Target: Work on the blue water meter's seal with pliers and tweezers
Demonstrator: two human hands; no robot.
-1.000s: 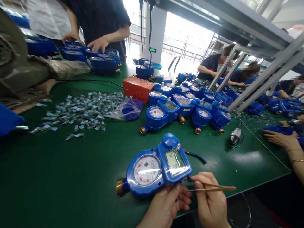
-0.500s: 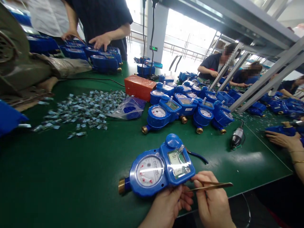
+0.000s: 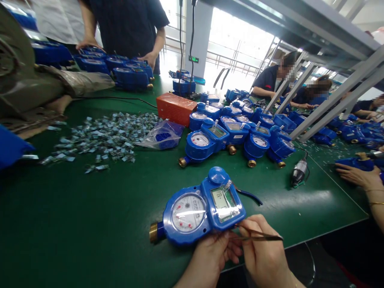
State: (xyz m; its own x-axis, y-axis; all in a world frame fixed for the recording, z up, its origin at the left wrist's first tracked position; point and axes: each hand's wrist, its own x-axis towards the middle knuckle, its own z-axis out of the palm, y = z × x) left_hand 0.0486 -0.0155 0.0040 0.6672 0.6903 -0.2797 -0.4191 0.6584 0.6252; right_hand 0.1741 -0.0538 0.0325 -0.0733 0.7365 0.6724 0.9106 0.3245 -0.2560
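Note:
A blue water meter (image 3: pixel 198 210) with a round dial, a small LCD screen and a brass end fitting is held just above the green table near its front edge. My left hand (image 3: pixel 211 256) grips the meter from below, fingers curled under its body. My right hand (image 3: pixel 264 252) is closed on metal tweezers (image 3: pixel 261 236), whose tips point left at the lower right edge of the meter's screen housing. Blue-handled pliers (image 3: pixel 249 195) lie on the table behind the meter.
Several more blue meters (image 3: pixel 237 138) crowd the table's middle beside an orange box (image 3: pixel 175 109), a plastic bag (image 3: pixel 160 138) and a scatter of small pieces (image 3: pixel 99 138). A person stands at the far side over meters (image 3: pixel 129 74). Another person's hand (image 3: pixel 355 176) rests at the right. A slanted metal frame (image 3: pixel 330 100) crosses above.
The tweezers have swung lower and closer to the meter's edge. The meter has shifted slightly. The standing person's hand has moved right along the far meters.

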